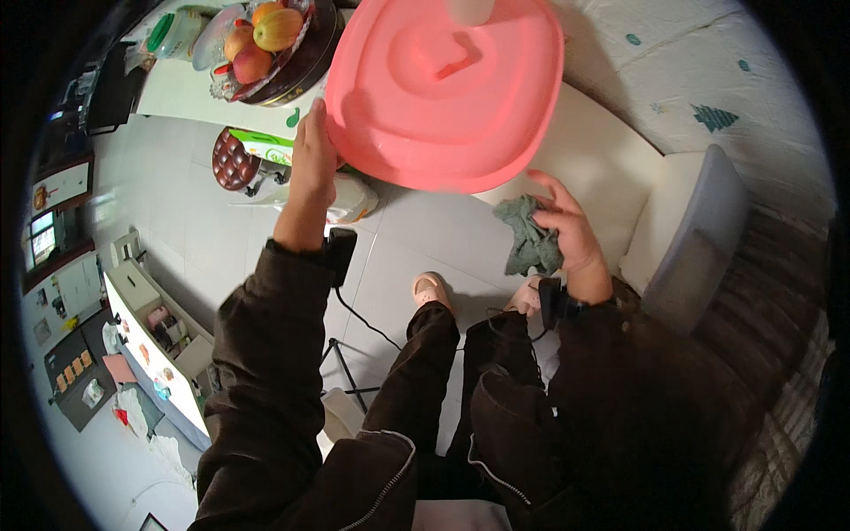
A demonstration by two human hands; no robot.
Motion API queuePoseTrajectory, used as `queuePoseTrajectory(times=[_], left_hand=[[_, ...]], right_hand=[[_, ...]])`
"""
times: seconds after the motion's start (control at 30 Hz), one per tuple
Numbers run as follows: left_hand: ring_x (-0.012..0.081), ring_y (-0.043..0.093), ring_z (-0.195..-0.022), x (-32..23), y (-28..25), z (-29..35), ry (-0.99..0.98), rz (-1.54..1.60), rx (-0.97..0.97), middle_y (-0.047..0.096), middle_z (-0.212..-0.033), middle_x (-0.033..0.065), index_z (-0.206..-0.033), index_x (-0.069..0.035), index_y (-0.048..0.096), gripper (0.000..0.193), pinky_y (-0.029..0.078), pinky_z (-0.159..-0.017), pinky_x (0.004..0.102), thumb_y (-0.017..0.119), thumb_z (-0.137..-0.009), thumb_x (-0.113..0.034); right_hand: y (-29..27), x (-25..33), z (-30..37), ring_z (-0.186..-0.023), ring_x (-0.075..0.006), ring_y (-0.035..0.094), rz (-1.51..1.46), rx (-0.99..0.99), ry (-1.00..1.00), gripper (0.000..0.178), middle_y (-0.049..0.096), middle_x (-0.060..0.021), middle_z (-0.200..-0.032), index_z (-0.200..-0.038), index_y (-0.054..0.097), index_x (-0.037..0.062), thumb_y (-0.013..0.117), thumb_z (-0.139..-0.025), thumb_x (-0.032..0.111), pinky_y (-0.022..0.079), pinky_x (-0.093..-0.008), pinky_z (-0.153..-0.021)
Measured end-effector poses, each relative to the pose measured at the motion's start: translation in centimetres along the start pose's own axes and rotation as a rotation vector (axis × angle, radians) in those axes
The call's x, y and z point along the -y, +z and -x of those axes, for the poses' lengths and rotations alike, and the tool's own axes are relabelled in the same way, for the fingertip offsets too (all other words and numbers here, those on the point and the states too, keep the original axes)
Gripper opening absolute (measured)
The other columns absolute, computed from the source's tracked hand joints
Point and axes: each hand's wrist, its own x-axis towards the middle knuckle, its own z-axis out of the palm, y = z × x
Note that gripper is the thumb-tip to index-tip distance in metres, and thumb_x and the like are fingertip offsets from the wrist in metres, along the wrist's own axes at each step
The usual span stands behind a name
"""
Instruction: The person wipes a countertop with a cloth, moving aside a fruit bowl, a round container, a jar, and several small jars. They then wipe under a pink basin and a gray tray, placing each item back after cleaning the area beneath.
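A large pink plastic lid (pixel 390 133), a rounded square with a raised centre, fills the top middle over the white table (pixel 602 133). My left hand (pixel 312 173) is closed at its left edge; part of the grip is hidden. My right hand (pixel 571 226) is closed on a crumpled grey-green cloth (pixel 529 239), just below the lid's lower right edge. A pale, cup-like thing (pixel 471 9) shows at the top of the lid, cut off by the picture's edge.
At the upper left stands a glass bowl of fruit (pixel 257 53) beside a green-lidded jar (pixel 173 35). Below are a round brown tufted stool (pixel 235 161) and a white bag (pixel 354 199). A grey chair back (pixel 699 239) rises on the right. A black tripod (pixel 350 380) stands near my legs.
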Motion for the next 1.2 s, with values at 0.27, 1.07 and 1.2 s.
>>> queuePoseTrajectory(times=[0.27,1.07,1.2], left_hand=[[0.0223,0.057,-0.106,-2.8,3.1,-3.2,-0.088,0.228,0.010,0.056,-0.121,0.0133,-0.128,0.001,0.049,0.054,0.048,-0.087,0.0356,0.046,-0.095,-0.042],[0.0114,0.055,-0.067,1.2,23.6,11.2,-0.011,0.281,0.171,0.062,-0.079,0.0085,-0.087,0.006,0.058,0.043,0.046,-0.060,0.0244,0.051,-0.095,-0.036],[0.0114,0.055,-0.068,1.3,24.4,10.9,0.009,0.182,0.181,0.062,-0.079,0.0077,-0.087,0.005,0.058,0.043,0.046,-0.060,0.0247,0.051,-0.095,-0.036]], right_hand=[[2.6,3.6,-2.1,-0.086,-0.0209,0.063,-0.088,0.081,-0.015,0.048,0.060,-0.0100,-0.100,-0.118,0.046,0.0039,0.050,-0.072,-0.009,0.051,-0.0287,-0.073],[-11.0,9.2,18.0,-0.097,-0.0300,0.064,0.008,-0.260,-0.087,0.069,0.059,-0.0228,-0.111,-0.134,0.031,-0.0013,0.044,-0.067,-0.008,0.054,-0.0372,-0.081],[-12.4,9.1,17.6,-0.100,-0.0311,0.062,0.004,-0.248,-0.069,0.071,0.057,-0.0245,-0.115,-0.137,0.028,-0.0022,0.043,-0.068,-0.007,0.052,-0.0379,-0.085]])
